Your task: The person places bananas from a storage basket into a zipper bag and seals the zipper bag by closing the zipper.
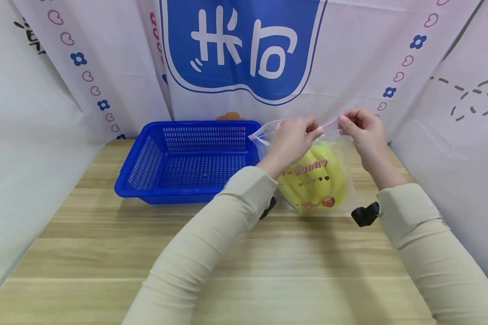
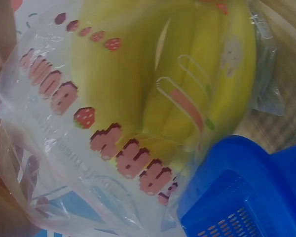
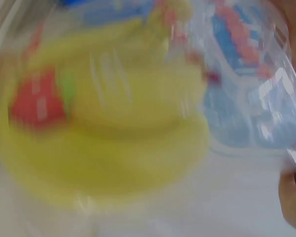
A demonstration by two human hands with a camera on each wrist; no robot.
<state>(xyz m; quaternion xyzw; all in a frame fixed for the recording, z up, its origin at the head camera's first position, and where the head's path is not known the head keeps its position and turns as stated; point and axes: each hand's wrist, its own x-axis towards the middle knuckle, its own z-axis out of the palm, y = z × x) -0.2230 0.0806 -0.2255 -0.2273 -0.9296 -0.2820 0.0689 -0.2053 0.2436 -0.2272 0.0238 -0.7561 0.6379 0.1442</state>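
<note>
A clear zip bag [image 1: 311,168] with pink and red print holds a bunch of yellow bananas [image 1: 338,178]. My left hand [image 1: 293,139] pinches the bag's pink zip strip near its middle, thumb and fingers together at the top edge. The right hand [image 1: 365,131] pinches the same strip at its right end. Between the two hands the strip runs nearly straight, and the bag hangs below it. In the left wrist view the bananas [image 2: 202,74] show through the printed film. Blurred in the right wrist view, the bananas [image 3: 108,148] lie left of the right-hand fingers [image 3: 292,202].
A blue slotted plastic basket [image 1: 124,190] stands left of the bag, its right side close to the bag and left forearm. Everything is over a light wood table [image 1: 268,280]. White printed cloth [image 1: 349,54] hangs behind and at both sides.
</note>
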